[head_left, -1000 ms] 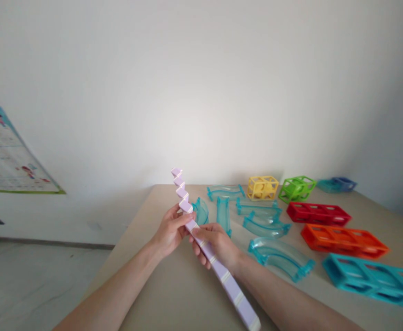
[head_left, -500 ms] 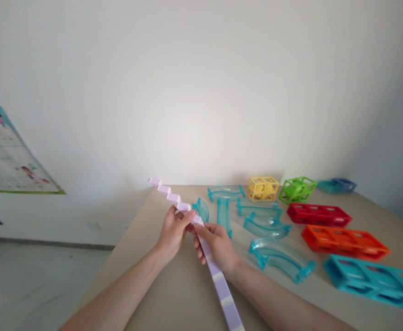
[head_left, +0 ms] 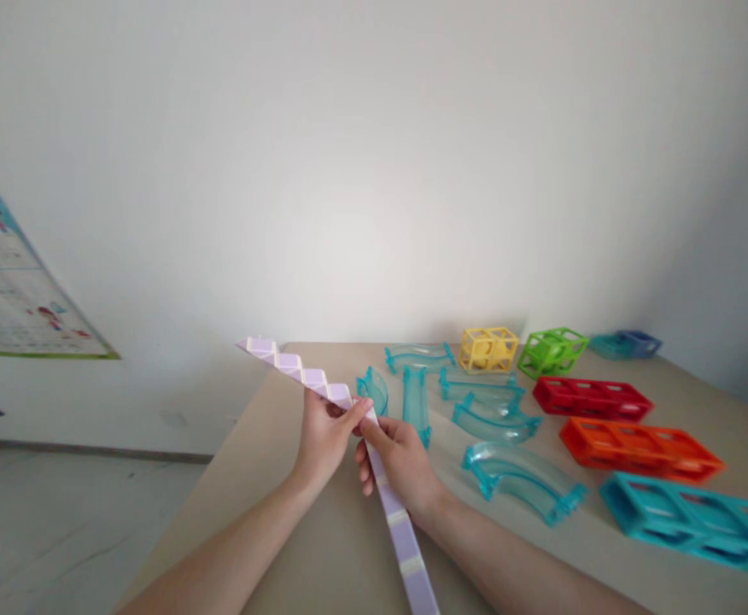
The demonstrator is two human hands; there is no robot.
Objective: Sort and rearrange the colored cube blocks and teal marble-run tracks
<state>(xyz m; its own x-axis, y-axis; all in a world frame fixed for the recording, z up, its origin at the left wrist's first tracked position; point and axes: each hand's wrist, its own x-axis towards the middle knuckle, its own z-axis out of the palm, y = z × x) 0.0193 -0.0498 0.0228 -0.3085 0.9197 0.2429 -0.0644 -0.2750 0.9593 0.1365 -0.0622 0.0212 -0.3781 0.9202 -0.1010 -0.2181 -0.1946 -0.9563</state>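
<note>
A long purple and white snake puzzle (head_left: 405, 538) of wedge-shaped segments runs diagonally across my view. Its near stretch is straight and reaches the bottom edge; beyond my hands it zigzags like stair steps to a pointed tip on the upper left. My left hand (head_left: 323, 440) pinches it with the thumb on top, at the near end of the zigzag part. Right beside it, my right hand (head_left: 406, 465) is wrapped round the straight part, thumb along its top. The segments under the fingers are partly hidden.
On the table (head_left: 323, 547), clear blue curved and straight track pieces (head_left: 416, 401) lie to the right. Beyond them stand a yellow cube frame (head_left: 487, 350), a green one (head_left: 552, 352), and red (head_left: 592, 399), orange (head_left: 639, 450) and teal (head_left: 694, 521) block frames. A wall rises behind.
The far zigzag part of the snake puzzle has swung left and turned, showing its stepped side more broadly. Its near end has shifted slightly left. Both hands keep their grip.
</note>
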